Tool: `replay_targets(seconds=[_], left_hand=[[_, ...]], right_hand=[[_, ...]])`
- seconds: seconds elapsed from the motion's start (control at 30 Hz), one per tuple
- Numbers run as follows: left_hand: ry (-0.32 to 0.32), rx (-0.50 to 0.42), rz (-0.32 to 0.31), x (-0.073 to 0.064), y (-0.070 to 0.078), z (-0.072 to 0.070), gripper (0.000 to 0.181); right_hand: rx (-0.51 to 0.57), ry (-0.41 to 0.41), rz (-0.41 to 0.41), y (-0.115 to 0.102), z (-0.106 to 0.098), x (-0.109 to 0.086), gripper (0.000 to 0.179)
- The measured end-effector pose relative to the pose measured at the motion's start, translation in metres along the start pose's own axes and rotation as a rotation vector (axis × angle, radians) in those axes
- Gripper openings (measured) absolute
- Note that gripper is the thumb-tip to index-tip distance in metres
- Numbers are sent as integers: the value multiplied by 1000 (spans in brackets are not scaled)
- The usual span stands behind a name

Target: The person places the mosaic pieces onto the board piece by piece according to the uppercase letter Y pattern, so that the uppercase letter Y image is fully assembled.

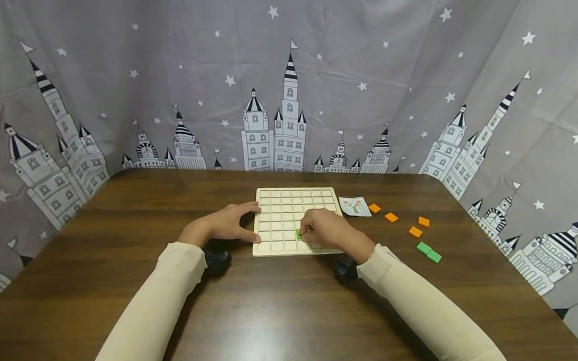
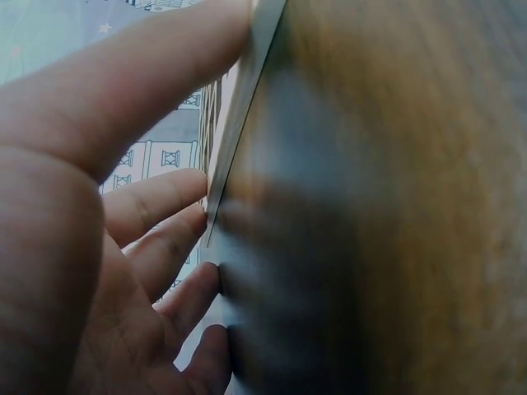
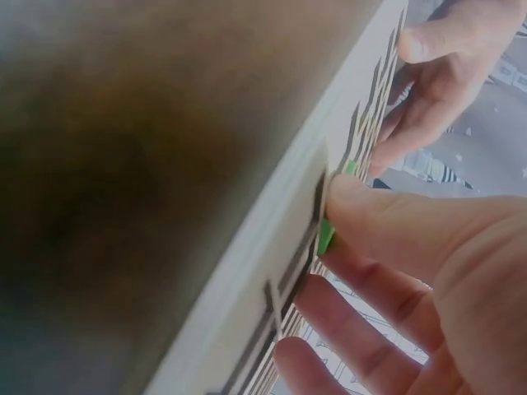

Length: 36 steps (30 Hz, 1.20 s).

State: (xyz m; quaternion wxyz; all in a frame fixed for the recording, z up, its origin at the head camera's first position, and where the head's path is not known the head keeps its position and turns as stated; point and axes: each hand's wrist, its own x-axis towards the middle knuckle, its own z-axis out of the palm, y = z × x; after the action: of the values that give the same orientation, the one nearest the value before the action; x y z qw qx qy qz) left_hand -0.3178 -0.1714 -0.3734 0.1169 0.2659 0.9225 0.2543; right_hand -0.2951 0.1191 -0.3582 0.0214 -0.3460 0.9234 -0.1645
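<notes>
Could jam green tile [image 1: 298, 234] pinched by right fingers [image 3: 387, 292], with left fingers [image 2: 156, 202] spread, if tilted toward six o'clock on grid board [image 1: 277, 236].

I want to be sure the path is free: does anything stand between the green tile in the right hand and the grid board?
Nothing visible does. The right hand pinches the green tile at the grid board; the left hand is at the board's left edge, away from the tile.

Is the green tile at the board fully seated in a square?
Cannot tell: the right hand pinches the green tile against the board, covering much of its edge.
</notes>
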Motion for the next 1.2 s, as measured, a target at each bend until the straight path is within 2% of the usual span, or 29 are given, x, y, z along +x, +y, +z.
replay_targets(seconds=[0.1, 0.23, 0.5, 0.7, 0.8, 0.93, 1.1, 1.2], left_hand=[[-2, 0, 3, 1, 2, 1, 89], [1, -1, 6, 3, 1, 4, 89], [-14, -23, -3, 4, 0, 12, 89], [-18, -17, -12, 3, -2, 13, 89], [-12, -13, -2, 3, -2, 12, 89], [-17, -15, -8, 3, -2, 10, 90], [-18, -18, -12, 4, -2, 8, 88], [-16, -15, -7, 5, -2, 5, 88]], right_hand=[[-20, 38, -52, 2, 3, -4, 10], [-51, 60, -81, 4, 7, -8, 10], [-39, 28, -98, 6, 10, -14, 5], [-55, 85, -121, 14, 7, -26, 28], [-90, 127, -65, 23, -2, -42, 31], [-135, 162, 70, 42, -20, -75, 33], [-171, 201, 254, 78, -45, -133, 35], [-192, 158, 376, 98, -57, -170, 39]])
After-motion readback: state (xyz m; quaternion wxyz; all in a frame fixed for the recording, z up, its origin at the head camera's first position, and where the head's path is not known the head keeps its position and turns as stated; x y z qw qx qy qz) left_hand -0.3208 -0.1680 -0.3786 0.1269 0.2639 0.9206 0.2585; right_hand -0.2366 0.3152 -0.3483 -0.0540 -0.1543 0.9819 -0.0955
